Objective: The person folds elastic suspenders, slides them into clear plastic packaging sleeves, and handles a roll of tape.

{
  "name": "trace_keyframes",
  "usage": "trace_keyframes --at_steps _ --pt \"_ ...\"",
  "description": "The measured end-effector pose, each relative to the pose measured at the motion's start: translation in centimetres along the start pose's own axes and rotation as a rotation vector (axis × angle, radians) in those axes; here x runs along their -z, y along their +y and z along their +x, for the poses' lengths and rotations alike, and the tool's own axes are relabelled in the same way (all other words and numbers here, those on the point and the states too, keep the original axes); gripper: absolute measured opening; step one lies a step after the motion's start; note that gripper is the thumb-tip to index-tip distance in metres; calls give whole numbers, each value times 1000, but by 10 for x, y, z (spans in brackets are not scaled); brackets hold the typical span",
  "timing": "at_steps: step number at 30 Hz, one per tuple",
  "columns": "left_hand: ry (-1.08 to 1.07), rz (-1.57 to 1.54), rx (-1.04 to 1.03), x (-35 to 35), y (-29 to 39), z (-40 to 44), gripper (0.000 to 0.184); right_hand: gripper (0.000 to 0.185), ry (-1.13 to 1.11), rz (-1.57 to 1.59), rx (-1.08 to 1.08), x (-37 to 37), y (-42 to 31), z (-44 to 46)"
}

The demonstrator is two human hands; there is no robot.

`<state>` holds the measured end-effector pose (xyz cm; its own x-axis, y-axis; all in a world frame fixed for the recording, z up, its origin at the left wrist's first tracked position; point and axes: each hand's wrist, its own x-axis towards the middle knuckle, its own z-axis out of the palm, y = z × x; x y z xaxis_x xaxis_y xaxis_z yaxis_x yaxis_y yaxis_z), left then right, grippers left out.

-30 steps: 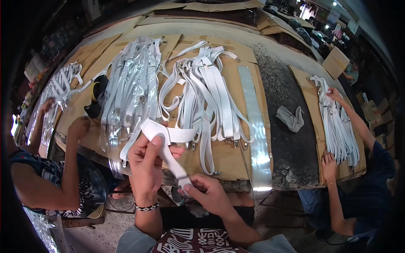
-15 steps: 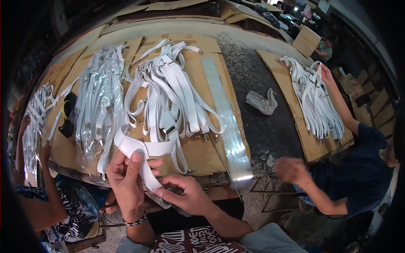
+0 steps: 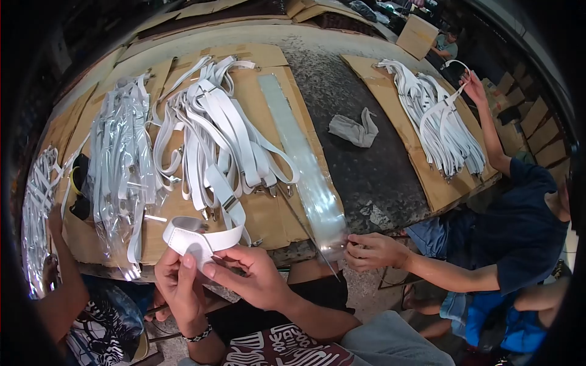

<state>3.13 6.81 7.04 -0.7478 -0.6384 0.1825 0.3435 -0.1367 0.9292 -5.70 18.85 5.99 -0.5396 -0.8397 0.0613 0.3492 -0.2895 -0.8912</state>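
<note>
In front of me I hold a pair of white suspenders (image 3: pixel 183 241) by its stitched joining patch, where the strap curls into a loop. My left hand (image 3: pixel 180 283) pinches the patch from the left, thumb on top. Close beside it, my right hand (image 3: pixel 253 277) is closed at the strap's lower part, its fingertips partly hiding the strap. From the loop, a strap with a metal slider (image 3: pixel 230 203) runs back toward a heap of white suspenders (image 3: pixel 210 116) on the cardboard. Metal clips show along the heap's near end.
A stack of clear plastic sleeves (image 3: pixel 296 152) lies right of the heap; a co-worker's hand (image 3: pixel 372 251) touches its near end. Bagged suspenders (image 3: pixel 122 140) lie left, near a black tape roll (image 3: pixel 79 183). Another suspenders pile (image 3: pixel 436 116) and a crumpled grey cloth (image 3: pixel 354 128) are rightward.
My right hand has moved up the strap, closer to my left. The right co-worker's near hand has reached the plastic sleeves, while their other hand lifts a strap outward. The view has shifted slightly.
</note>
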Motion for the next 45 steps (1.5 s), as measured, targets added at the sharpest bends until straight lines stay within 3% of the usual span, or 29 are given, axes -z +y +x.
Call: trace_keyframes --at_steps 7,11,14,15,19,22,24,26,29,32,34,37,40,42,45 --pt "-70 97 -41 1 0 -4 37 30 75 198 49 -6 6 0" --pt "-36 151 95 -2 11 -2 31 31 79 227 7 -6 10 -1" --pt "6 118 18 -4 12 5 37 32 100 68 18 -8 9 -1" --pt "27 117 10 -1 14 6 38 32 147 -177 18 -6 6 -4" --pt "138 220 -56 -1 43 8 36 28 286 -585 233 -1 -25 -23" --pt "101 365 -150 11 80 2 44 47 343 -932 608 2 -53 -8" --pt "44 354 -277 17 102 -4 47 68 152 -1045 624 -3 -79 11" --pt "-230 319 -437 44 129 -3 48 79 -91 -762 659 -6 -76 26" --pt "-414 214 -568 84 171 4 48 79 -321 -790 502 -1 -57 35" --pt "-402 228 -528 99 200 14 50 67 -475 -560 395 -13 -52 33" --pt "-316 249 -443 93 204 13 56 62 -437 -209 299 -34 -56 20" --pt "-210 308 -351 83 210 19 65 67 -575 528 65 -51 -24 10" --pt "-110 432 -481 66 206 49 70 59 -716 383 24 -32 -8 -7" --pt "146 502 -700 32 195 73 67 52 -737 -167 127 -9 -23 -16" --pt "59 537 -567 44 200 91 58 59 -669 -291 -205 8 -19 -31"
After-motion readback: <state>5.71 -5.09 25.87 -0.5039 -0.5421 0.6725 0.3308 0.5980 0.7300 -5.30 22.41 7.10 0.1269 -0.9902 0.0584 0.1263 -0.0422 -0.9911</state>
